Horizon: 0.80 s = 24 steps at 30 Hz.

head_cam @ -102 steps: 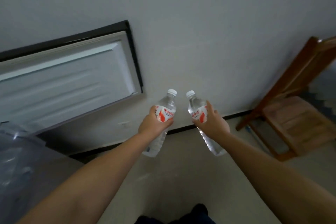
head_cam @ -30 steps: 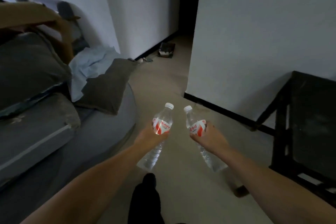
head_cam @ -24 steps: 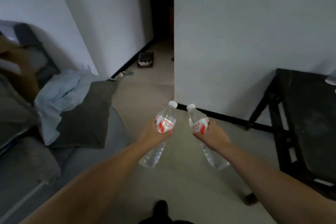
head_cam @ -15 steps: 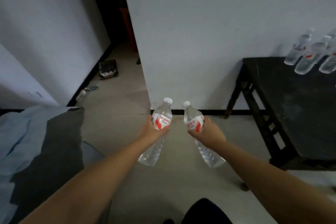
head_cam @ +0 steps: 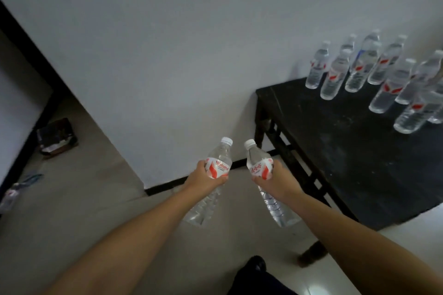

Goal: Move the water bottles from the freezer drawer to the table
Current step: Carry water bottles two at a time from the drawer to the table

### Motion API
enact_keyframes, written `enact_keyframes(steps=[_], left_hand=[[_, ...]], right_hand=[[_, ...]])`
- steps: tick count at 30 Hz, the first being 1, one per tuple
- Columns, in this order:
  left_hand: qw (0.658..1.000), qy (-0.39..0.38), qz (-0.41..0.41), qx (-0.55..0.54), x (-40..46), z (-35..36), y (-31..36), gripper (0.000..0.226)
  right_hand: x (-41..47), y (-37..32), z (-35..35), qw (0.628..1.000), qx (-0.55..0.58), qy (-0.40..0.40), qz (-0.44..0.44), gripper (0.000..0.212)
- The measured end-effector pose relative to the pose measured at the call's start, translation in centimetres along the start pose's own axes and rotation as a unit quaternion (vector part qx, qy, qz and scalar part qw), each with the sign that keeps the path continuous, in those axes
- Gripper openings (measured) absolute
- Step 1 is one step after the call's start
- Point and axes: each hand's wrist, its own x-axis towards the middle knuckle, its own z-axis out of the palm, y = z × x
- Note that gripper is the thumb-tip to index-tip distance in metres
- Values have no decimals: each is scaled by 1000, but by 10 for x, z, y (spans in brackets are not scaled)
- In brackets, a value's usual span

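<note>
1. Pale walls and a light tiled floor (head_cam: 100, 218) fill the view from a head camera looking down; a dark doorway sits at far left.
2. At right stands a black table (head_cam: 354, 151), against the wall.
3. On its far side, near the wall, stands a cluster of clear bottles (head_cam: 359, 72), upright and close together; their exact count is hard to tell through blur.
4. Both bare arms reach forward over the floor, short of the table.
5. Left hand (head_cam: 203, 179) wraps round the labelled middle of the left bottle (head_cam: 215, 170), cap tilted up and slightly right.
6. Right hand (head_cam: 275, 179) wraps round the label of the right bottle (head_cam: 261, 170), cap tilted up and left, base hanging below the wrist.
7. The two caps are near each other but apart.
8. Judgement: the bottles look full, so moderately heavy; thin plastic dents under a hard squeeze, and cold bottles may be slick with moisture.
9. A grip round the label band suits them best, set down base first on bare tabletop near the cluster.
</note>
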Motion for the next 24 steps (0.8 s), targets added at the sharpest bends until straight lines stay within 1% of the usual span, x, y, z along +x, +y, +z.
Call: enact_keyframes(steps=[3, 8, 12, 14, 17, 19, 21, 24], left_hand=[[999, -18, 22, 13, 50, 8, 44, 77], [996, -54, 68, 4, 124, 36, 122, 77], [987, -129, 101, 1, 169, 80, 169, 67], [979, -169, 111, 9, 189, 104, 186, 70], [965, -217, 131, 72, 221, 144, 218, 74], [955, -245, 142, 87, 239, 166, 243, 73], [937, -287, 176, 98, 260, 190, 281, 72], [910, -329, 230, 104, 289, 219, 338, 72]], right_hand=[[49, 7, -31, 1000, 6, 20, 9, 69], [113, 27, -89, 994, 19, 83, 69, 72], [140, 58, -114, 983, 38, 126, 131, 71], [147, 74, -122, 977, 46, 135, 157, 70], [160, 106, -140, 960, 80, 170, 207, 71], [167, 125, -155, 948, 102, 194, 230, 70], [180, 143, -176, 930, 125, 228, 260, 68], [201, 162, -208, 901, 153, 288, 287, 66]])
